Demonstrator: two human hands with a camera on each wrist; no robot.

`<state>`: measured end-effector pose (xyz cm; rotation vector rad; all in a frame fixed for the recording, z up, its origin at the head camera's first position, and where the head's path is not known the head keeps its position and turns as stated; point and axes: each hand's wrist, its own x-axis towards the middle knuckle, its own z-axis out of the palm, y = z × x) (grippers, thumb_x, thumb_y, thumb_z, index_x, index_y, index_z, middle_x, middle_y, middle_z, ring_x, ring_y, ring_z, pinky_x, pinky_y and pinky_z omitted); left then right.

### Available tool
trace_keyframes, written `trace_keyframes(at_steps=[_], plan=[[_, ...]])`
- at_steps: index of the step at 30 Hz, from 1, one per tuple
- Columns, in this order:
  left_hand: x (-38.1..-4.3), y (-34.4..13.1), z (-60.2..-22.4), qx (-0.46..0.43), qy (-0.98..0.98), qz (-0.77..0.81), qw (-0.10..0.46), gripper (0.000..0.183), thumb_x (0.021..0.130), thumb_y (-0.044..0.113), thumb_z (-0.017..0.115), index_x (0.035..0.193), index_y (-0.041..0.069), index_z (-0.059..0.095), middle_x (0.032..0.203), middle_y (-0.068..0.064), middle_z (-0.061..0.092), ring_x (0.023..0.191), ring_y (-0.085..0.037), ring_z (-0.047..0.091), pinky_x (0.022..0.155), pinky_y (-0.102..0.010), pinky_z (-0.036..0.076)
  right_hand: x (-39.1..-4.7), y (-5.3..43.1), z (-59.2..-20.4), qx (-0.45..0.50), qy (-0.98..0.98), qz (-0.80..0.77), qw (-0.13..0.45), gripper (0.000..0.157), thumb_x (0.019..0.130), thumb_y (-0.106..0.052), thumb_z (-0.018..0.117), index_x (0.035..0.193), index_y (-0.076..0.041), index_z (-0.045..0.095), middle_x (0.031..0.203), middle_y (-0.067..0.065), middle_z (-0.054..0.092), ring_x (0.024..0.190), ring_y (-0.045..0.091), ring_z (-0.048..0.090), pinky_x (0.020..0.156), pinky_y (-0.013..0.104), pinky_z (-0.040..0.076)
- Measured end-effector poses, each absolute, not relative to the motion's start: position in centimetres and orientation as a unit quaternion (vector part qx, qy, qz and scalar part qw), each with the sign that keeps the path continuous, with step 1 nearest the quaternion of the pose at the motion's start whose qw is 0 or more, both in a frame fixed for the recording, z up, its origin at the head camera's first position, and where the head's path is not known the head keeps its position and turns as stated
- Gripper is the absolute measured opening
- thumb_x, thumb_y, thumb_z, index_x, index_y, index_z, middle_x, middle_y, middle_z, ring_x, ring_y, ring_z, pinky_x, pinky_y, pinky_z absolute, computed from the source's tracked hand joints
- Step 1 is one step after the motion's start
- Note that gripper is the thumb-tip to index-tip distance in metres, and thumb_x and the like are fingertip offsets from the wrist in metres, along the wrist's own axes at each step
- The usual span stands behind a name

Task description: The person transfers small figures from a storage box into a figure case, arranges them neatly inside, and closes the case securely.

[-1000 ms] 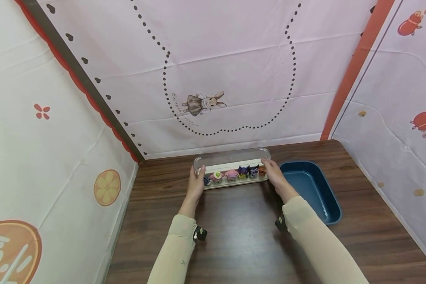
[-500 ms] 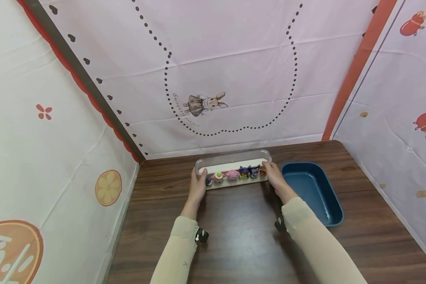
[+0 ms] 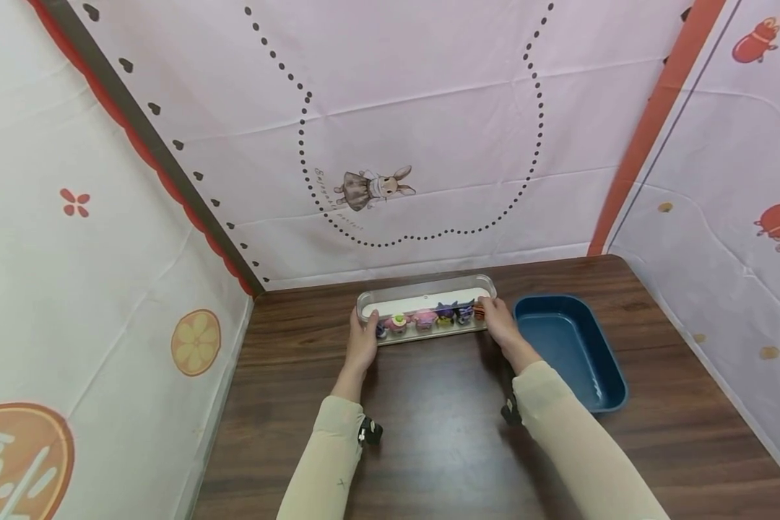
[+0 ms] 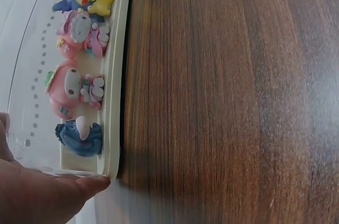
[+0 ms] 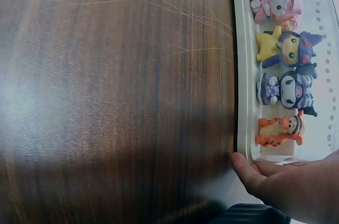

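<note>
A long, clear-covered display case (image 3: 429, 336) with a pale base lies near the back of the table. My left hand (image 3: 361, 341) grips its left end, thumb toward the front corner. At the opposite end, my right hand (image 3: 503, 325) holds the case likewise, with a fingertip at the base corner in the right wrist view. Small figurines stand in a row inside: a blue donkey (image 4: 79, 136), a pink-hooded one (image 4: 66, 89), a yellow one in purple (image 5: 288, 49), a black-and-purple one (image 5: 286, 90) and an orange tiger (image 5: 280, 130).
A dark blue rectangular tub (image 3: 614, 375) sits on the wooden table (image 3: 442, 433) just right of the right hand. Printed cloth walls (image 3: 429, 144) enclose the table at the back and both sides.
The case's far edge sits slightly lower in the head view, and more of the white step inside shows. Both hands keep their hold; the tub stays put.
</note>
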<state>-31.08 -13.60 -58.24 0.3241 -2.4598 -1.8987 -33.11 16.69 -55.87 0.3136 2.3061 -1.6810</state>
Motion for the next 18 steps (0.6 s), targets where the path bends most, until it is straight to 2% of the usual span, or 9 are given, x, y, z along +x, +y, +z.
trace_keyframes(at_steps=[5, 12, 18], plan=[[-31.3, -14.1, -58.1, 0.101, -0.79, -0.605, -0.004, 0.084, 0.106, 0.058, 0.046, 0.167, 0.013, 0.011, 0.171, -0.023, 0.02, 0.159, -0.043, 0.018, 0.13, -0.059, 0.013, -32.8, 16.5, -55.9, 0.111, 0.793, -0.584, 0.131, 0.073, 0.109, -0.052, 0.031, 0.158, 0.0, 0.024, 0.156, 0.025, 0.037, 0.149, 0.041, 0.033, 0.123, 0.06, 0.028], [-31.7, -14.8, -58.0, 0.101, -0.794, -0.599, -0.006, 0.084, 0.104, 0.059, 0.048, 0.167, 0.015, 0.013, 0.171, -0.023, 0.021, 0.158, -0.043, 0.019, 0.13, -0.058, 0.014, -32.4, 16.3, -55.8, 0.099, 0.791, -0.589, 0.133, 0.073, 0.11, -0.051, 0.031, 0.163, -0.003, 0.016, 0.166, 0.024, 0.025, 0.157, 0.041, 0.022, 0.126, 0.062, 0.022], [-31.9, -15.1, -57.7, 0.091, -0.794, -0.602, -0.009, 0.082, 0.106, 0.053, 0.051, 0.167, 0.013, 0.014, 0.17, -0.024, 0.023, 0.158, -0.042, 0.021, 0.13, -0.056, 0.015, -32.2, 16.4, -55.6, 0.092, 0.795, -0.586, 0.129, 0.074, 0.111, -0.05, 0.033, 0.164, -0.004, 0.011, 0.168, 0.024, 0.023, 0.158, 0.041, 0.019, 0.127, 0.062, 0.021]])
